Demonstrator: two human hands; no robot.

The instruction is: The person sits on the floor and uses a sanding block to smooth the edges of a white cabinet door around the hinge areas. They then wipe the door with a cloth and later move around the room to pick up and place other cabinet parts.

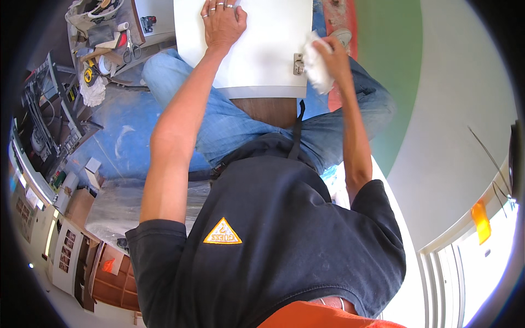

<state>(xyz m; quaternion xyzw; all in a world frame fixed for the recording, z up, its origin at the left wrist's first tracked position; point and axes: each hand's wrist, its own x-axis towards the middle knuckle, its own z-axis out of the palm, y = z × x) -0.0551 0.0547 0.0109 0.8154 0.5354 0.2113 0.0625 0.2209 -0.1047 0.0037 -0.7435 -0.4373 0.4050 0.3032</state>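
A white cabinet door panel (262, 49) lies across in front of my crossed legs, with a grey strip along its near edge. My left hand (224, 23) rests on the panel near its far left part, thumb spread from the fingers; the fingertips are cut off by the picture's edge. In my right hand (334, 57) is a crumpled white cloth (317, 64), held at the panel's right edge. Just left of the cloth, a metal cabinet hinge (298, 64) is fixed at that edge. Whether the cloth touches the panel I cannot tell.
To the far left stands a tool bag (90, 19), with scissors (131, 53) and a yellow tape measure (89, 75) near it. Blue sheeting (123, 136) covers the floor by my left leg. A pale wall (454, 104) rises on the right.
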